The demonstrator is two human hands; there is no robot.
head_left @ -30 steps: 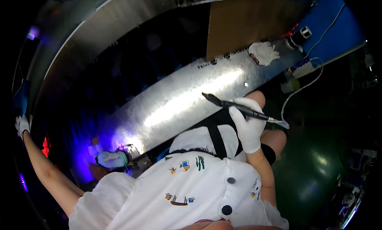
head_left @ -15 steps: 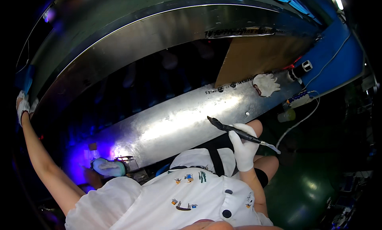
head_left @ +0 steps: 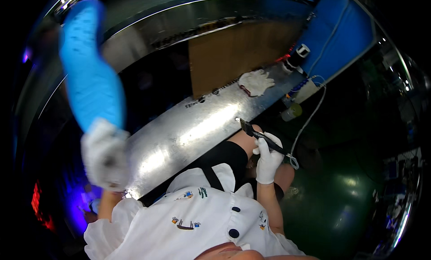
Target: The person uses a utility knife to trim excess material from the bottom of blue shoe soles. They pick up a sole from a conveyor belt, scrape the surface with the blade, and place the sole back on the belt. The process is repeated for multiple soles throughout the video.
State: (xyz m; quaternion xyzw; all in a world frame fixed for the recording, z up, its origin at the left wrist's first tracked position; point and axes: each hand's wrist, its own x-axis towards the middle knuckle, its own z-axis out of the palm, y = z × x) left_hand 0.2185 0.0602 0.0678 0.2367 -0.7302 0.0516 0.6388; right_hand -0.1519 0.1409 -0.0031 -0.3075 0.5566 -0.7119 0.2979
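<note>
My gloved left hand (head_left: 105, 159) is closed on one end of a blue shoe sole (head_left: 92, 71). The sole stands up from the hand, raised at the left over the metal ledge, and small dark marks dot its upper part. Motion blurs the glove, so its fingers show poorly. In a white glove, my right hand (head_left: 268, 164) grips a black-handled brush (head_left: 249, 128) above my knees. The flat brush head points up and to the left, and a pale loop hangs at the handle's other end. Brush and sole are well apart.
A shiny metal ledge (head_left: 193, 129) runs across before me. On it lie a spare white glove (head_left: 257, 82) and a black-and-white cylinder (head_left: 297, 57). Behind stands a brown board (head_left: 238, 48). A yellowish container (head_left: 292, 111) and a pale cable (head_left: 310, 118) are at the right.
My left hand has come back from the far left edge and now holds up the blue sole. My right hand keeps the brush. The view has shifted to the right.
</note>
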